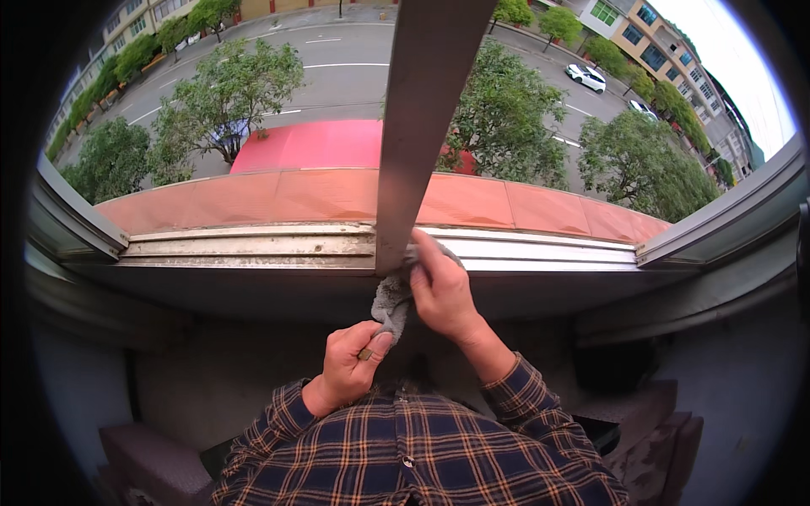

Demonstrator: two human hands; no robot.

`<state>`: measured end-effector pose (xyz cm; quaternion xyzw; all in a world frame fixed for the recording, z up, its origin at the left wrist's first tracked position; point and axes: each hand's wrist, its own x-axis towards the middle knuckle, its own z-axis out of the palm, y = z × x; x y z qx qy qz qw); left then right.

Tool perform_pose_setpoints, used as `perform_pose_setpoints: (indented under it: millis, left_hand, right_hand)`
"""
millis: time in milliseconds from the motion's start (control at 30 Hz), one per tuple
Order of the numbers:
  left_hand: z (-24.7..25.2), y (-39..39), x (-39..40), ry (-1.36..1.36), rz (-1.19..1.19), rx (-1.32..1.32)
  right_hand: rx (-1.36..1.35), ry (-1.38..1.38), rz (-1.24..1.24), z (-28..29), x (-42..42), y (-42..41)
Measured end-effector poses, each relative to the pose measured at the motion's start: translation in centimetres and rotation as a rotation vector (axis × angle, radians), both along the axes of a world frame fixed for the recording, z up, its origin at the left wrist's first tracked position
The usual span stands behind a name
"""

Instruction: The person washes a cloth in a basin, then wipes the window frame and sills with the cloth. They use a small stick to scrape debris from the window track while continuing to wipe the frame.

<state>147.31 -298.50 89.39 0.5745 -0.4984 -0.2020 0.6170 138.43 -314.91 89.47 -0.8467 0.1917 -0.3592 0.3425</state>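
A grey terry cloth stretches between my two hands below the window's centre post. My left hand grips its lower end near my chest; a small brownish thing shows at the fingers, too small to identify. With my right hand I hold the upper end against the post's right side, at its foot, where the fingers partly hide the cloth. The left stretch of aluminium window track carries brown dirt. To the right of the post, the track looks bright and cleaner.
Sliding sash frames stand at the left and right. Beyond the sill runs an orange-red ledge, with a pink awning, trees and a road below. Indoors, upholstered seats flank me.
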Motion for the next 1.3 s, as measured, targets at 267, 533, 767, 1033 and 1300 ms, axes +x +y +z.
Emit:
perform_pose_setpoints:
  millis: [267,533,767,1033,1300]
  left_hand:
    - [-0.9,-0.6,-1.7,-0.034,-0.013,0.077]
    - [4.1,-2.9,-3.0,-0.177,0.173,-0.052]
    - [9.7,-5.9,-4.3,-0.445,0.406,-0.206]
    - [7.5,-5.5,-5.0,-0.378,0.527,-0.080]
    - [8.2,-4.4,-3.8,-0.396,0.384,-0.138]
  right_hand:
    - [-0.506,0.019,0.100,-1.4,-2.0,-1.6]
    - [0.574,-0.333,0.250,0.9,0.0,-3.4]
    - [0.553,-0.711,0.393,8.0,6.1,-3.6]
    - [-0.064,-0.588,0.115,4.7,5.7,-1.9]
    - [0.201,-0.593,0.344,4.7,6.0,-1.1]
